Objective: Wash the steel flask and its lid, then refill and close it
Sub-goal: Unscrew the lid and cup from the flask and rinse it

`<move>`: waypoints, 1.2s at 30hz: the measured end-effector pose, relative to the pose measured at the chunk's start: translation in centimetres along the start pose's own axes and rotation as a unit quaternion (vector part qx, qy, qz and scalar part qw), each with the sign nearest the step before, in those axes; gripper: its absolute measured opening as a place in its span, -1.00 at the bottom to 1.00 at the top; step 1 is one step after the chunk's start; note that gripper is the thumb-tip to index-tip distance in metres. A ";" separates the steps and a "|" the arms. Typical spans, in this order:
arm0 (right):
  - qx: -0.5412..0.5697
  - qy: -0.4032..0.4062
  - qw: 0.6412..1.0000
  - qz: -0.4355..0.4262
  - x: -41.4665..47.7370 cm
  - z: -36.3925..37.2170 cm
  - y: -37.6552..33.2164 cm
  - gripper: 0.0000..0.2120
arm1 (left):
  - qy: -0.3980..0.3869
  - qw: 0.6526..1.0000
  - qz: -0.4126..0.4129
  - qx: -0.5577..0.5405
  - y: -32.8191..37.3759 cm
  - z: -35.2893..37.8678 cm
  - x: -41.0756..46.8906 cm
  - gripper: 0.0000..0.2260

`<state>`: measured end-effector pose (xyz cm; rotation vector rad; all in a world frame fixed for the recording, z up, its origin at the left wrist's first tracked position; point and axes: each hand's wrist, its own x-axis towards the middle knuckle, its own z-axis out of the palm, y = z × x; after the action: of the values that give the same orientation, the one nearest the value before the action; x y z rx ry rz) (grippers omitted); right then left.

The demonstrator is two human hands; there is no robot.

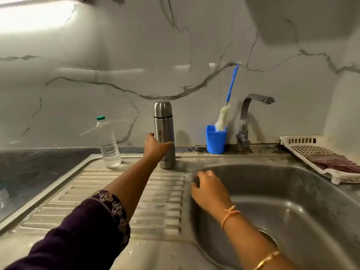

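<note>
Beside flask (pixel 164 131): bottle (pixel 109 145) left, cup (pixel 215 140) right.

flask (pixel 164 131) between bottle (pixel 108 145) – cup (pixel 215 139)

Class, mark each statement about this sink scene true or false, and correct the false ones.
1. The flask stands upright with its lid on. True.
2. The bottle has a red cap. False: the cap is green.
3. The brush stands in the blue cup. True.
4. Water runs from the tap. False: no water shows at the tap.
5. The right hand holds the flask. False: it rests at the rim of the sink; the left hand reaches to the flask.
</note>
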<state>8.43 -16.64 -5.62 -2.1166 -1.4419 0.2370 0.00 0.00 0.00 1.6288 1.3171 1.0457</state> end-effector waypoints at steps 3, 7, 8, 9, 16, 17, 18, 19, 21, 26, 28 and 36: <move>-0.039 0.031 0.999 0.016 0.7 0.9 1.0 -0.68 | 0.012 0.999 0.027 -0.035 0.7 1.2 1.9 -0.18; -0.050 0.038 0.998 0.013 1.0 1.4 1.6 -0.62 | 0.027 0.996 0.026 -0.076 1.0 2.5 4.6 -0.06; -0.047 0.041 0.998 0.013 1.1 1.4 1.6 -0.61 | 0.035 0.996 0.023 -0.080 0.9 2.6 5.0 -0.10; -0.045 0.043 0.998 0.010 1.1 1.3 1.7 -0.60 | 0.043 0.996 0.019 -0.077 0.8 2.8 5.2 -0.20; -0.008 -0.011 1.000 -0.012 1.6 1.5 2.1 -0.51 | 0.072 0.994 0.085 -0.013 0.2 2.1 2.7 -0.44; 0.015 -0.013 1.000 -0.023 1.6 1.5 2.1 -0.45 | 0.074 0.992 0.105 0.000 0.4 1.9 1.9 -0.42; 0.052 -0.010 0.998 -0.033 1.6 1.3 2.0 -0.39 | 0.072 0.990 0.124 0.008 0.7 1.7 1.0 -0.40; 0.097 -0.001 0.994 -0.041 1.6 1.1 1.8 -0.33 | 0.067 0.987 0.143 0.009 1.1 1.5 0.2 -0.38; 0.177 0.040 0.982 -0.058 1.3 0.2 1.3 -0.25 | 0.039 0.984 0.175 -0.010 2.3 1.0 -2.0 -0.34; 0.291 0.065 0.947 -0.121 -1.0 -2.7 0.3 -0.14 | -0.105 0.972 0.202 -0.067 5.3 0.3 -8.5 -0.47; 0.334 0.034 0.933 -0.132 -2.3 -4.2 1.0 -0.07 | -0.186 0.960 0.196 -0.074 6.1 0.1 -10.6 -0.45; 0.447 0.036 0.882 -0.144 -5.7 -6.3 4.6 -0.11 | -0.347 0.914 0.208 -0.042 6.8 1.4 -15.6 -0.59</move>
<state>12.60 -25.20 -3.80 -1.1376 -1.2324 0.5717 1.69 -16.58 3.86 2.0017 0.4587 0.6264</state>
